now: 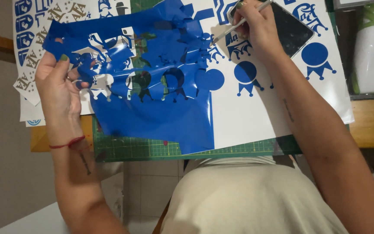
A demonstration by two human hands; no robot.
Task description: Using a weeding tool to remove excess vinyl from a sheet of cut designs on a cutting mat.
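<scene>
Wooden worktop [371, 123] is carrying a green cutting mat [152, 149] | white backing sheet [247, 117] with blue crown shapes is lying on the mat | left hand [59, 84] is gripping the peeled blue vinyl sheet [152, 86], lifting it off the backing sheet's left part | right hand [256, 26] is pinching a thin metal weeding tool [239, 22] over the backing sheet's upper part, beside a dark phone [288, 28].

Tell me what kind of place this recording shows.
Likely a home craft desk for vinyl stickers: a cutting mat, a blue vinyl sheet held by the left hand, and a tool in the right hand.
</scene>
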